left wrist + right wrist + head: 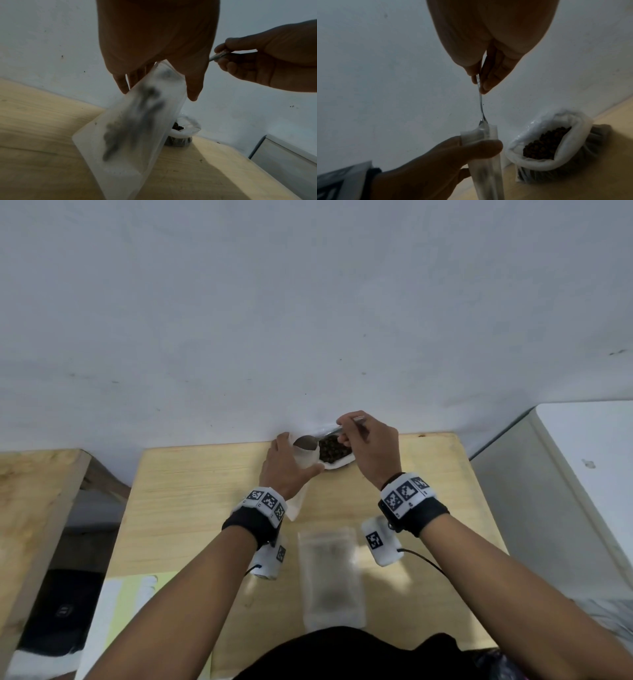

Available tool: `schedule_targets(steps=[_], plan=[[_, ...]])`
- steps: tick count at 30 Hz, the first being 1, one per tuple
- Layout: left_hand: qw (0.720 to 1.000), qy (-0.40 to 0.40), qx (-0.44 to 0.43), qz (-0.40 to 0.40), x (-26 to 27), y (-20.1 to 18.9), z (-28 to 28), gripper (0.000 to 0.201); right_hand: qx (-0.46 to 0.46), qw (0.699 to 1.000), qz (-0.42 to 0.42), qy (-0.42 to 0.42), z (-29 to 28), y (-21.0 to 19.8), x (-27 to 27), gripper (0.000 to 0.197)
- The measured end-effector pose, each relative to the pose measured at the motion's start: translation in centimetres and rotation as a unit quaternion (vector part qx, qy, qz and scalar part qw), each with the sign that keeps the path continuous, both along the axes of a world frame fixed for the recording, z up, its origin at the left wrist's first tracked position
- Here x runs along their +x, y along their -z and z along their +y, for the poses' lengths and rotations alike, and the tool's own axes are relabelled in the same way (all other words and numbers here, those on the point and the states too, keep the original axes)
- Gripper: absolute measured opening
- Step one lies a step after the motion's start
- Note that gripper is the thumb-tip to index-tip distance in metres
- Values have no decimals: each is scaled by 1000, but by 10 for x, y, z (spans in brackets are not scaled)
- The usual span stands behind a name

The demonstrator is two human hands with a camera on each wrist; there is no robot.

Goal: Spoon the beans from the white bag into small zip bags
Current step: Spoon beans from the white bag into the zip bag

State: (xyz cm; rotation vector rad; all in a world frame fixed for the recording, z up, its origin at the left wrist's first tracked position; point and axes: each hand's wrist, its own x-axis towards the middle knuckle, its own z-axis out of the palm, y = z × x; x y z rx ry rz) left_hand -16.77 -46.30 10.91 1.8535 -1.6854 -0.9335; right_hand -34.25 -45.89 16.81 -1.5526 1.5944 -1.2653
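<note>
- At centre frame, a left hand [286, 465] grips a small zip bag [130, 129] near its mouth, fingers and thumb curled round it, holding it tilted above the wooden table [191, 508]
- The right hand [371, 445] pinches a spoon [481, 108] by the handle, its bowl sitting at the bag's mouth
- Dark beans [544, 144] fill the white bag [570, 162], standing open just right of the small bag, by the wall
- Tipping is best done slowly, bowl well inside the mouth, opening kept wide, lest beans spill
- A second zip bag [330, 573] lies flat lower down, between the forearms
</note>
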Motion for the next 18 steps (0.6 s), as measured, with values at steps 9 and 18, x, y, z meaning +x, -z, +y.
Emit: schedule_targets(steps=[9,18], plan=[[1000,-21,9,7,14,7,-2,94,58,983,-35,168,-7,32,-36,17],[999,5,24,40,26,11,-7,94,101,983,4,152,-9,76,-33,21]])
